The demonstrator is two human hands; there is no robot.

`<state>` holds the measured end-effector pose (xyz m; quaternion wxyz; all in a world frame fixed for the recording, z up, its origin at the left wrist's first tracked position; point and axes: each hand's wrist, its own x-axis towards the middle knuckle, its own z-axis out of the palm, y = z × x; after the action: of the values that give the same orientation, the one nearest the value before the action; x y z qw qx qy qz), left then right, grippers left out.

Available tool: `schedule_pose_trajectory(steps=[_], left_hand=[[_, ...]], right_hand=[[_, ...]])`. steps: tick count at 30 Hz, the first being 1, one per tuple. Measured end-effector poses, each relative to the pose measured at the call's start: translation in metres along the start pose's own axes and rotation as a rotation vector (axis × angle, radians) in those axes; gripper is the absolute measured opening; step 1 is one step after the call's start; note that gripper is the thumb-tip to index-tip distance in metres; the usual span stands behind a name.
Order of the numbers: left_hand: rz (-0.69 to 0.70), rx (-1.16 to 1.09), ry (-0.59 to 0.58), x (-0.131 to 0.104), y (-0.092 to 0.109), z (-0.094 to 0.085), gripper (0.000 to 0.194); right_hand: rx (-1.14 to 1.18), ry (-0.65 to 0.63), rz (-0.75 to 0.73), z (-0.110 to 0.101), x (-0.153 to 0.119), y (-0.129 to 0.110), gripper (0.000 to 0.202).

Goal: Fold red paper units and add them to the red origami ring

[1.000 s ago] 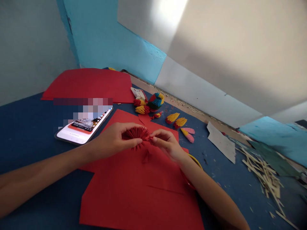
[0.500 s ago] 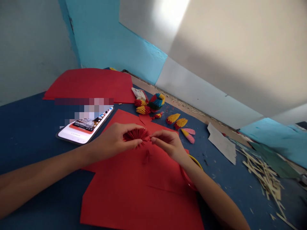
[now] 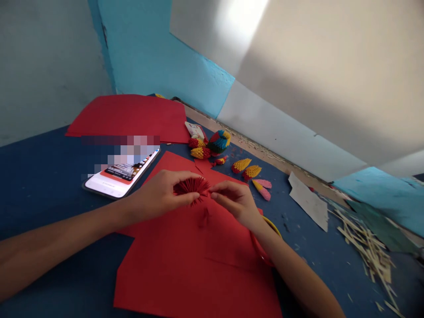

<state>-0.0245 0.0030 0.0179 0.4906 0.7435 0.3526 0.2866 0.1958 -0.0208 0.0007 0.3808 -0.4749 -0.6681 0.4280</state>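
Note:
A round red cluster of folded paper pieces (image 3: pixel 189 187) is held between the thumb and fingers of my left hand (image 3: pixel 167 190). Its pointed edges fan outward. My right hand (image 3: pixel 233 198) pinches a small red folded paper piece (image 3: pixel 207 192) at the right side of the cluster; whether it is joined there I cannot tell. Both hands are above large red paper sheets (image 3: pixel 172 265). Just below the fingers, a small red folded piece (image 3: pixel 205 217) lies on the sheet. Beneath my right wrist, a red and yellow ring (image 3: pixel 272 226) shows in part.
A phone (image 3: pixel 109 187) with a lit screen lies at left, before a red paper stack (image 3: pixel 132 115). Folded-paper models (image 3: pixel 218 142) and yellow-red pieces (image 3: pixel 252 172) stand beyond the hands. At right are a grey sheet (image 3: pixel 308 201) and thin pale strips (image 3: pixel 367 251).
The whole view has shifted slightly, so things appear a little farther right. Both hands keep their grips, and the small red piece between them shows a bit more.

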Motion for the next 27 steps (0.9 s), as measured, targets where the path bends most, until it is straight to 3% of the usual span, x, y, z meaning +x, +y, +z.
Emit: schedule_pose_trajectory(steps=[11, 21, 27], left_hand=[[0.027, 0.057, 0.015, -0.002, 0.004, 0.001, 0.025], [0.052, 0.130, -0.004, -0.002, 0.003, 0.000, 0.024], [0.031, 0.012, 0.013, -0.001, 0.002, 0.000, 0.025]], right_hand=[[0.374, 0.096, 0.132, 0.013, 0.000, 0.019, 0.015], [0.433, 0.124, 0.155, 0.014, 0.001, 0.016, 0.018], [0.438, 0.118, 0.157, 0.010, 0.002, 0.014, 0.018]])
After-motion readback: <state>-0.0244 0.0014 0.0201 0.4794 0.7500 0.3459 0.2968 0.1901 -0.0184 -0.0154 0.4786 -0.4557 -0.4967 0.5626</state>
